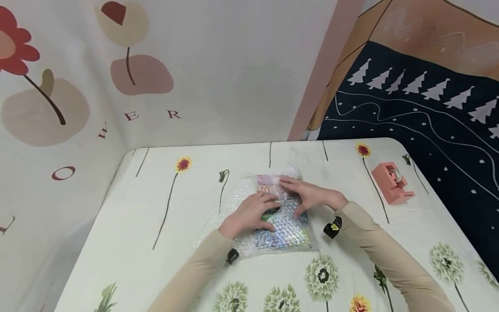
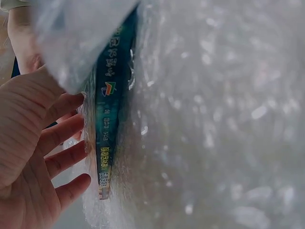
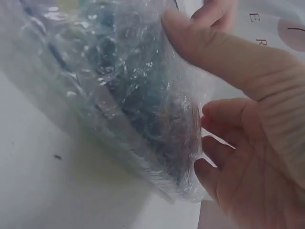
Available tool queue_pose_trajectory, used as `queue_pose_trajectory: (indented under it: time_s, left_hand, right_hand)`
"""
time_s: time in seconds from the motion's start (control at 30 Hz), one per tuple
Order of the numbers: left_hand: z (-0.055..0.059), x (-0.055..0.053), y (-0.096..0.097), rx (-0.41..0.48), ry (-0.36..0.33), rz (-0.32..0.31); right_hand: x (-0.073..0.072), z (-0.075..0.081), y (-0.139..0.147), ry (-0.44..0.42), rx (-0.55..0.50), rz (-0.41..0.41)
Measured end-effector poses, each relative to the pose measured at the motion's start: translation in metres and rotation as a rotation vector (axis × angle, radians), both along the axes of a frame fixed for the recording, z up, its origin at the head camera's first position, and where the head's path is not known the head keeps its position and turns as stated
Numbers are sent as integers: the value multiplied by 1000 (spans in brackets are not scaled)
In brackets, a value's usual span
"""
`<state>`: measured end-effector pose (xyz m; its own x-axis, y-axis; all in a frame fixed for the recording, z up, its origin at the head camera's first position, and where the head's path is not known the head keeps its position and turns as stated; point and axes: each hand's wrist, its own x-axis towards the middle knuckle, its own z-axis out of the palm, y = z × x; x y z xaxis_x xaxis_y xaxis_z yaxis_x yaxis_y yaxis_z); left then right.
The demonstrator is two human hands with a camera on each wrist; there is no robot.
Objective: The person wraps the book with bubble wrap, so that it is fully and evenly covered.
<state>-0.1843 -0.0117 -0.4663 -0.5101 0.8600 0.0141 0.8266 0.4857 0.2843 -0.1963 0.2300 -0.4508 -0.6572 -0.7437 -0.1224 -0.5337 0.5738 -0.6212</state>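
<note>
A book (image 1: 286, 232) with a colourful cover lies on the table inside clear bubble wrap (image 1: 234, 199). The wrap spreads loosely out to its left. My left hand (image 1: 253, 212) rests across the wrapped book, fingers loosely extended. In the left wrist view its fingertips touch the wrap beside the book's dark green spine (image 2: 107, 119). Over the upper right part of the book lies my right hand (image 1: 312, 195), thumb apart from the fingers. The right wrist view has its thumb (image 3: 205, 47) against the wrap and its fingertips at the wrap's edge.
A pink tape dispenser (image 1: 391, 184) with a roll of tape stands at the right of the table. The tabletop (image 1: 128, 216) has a flower-printed cover. Behind it hangs a printed pale curtain (image 1: 234, 78), with a dark tree-patterned cloth (image 1: 409, 112) at the right.
</note>
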Motion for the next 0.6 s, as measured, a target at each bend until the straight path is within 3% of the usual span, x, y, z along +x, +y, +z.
queue_pose_trajectory:
  time_s: [0.3,0.6]
  left_hand:
    - [-3,-1,-1,-13,-6,17]
    - [-3,1,0,-12,-22,12]
  right_hand:
    - [5,-2,-5,103,98,-18]
    - [6,-1,-4,70,100,-16]
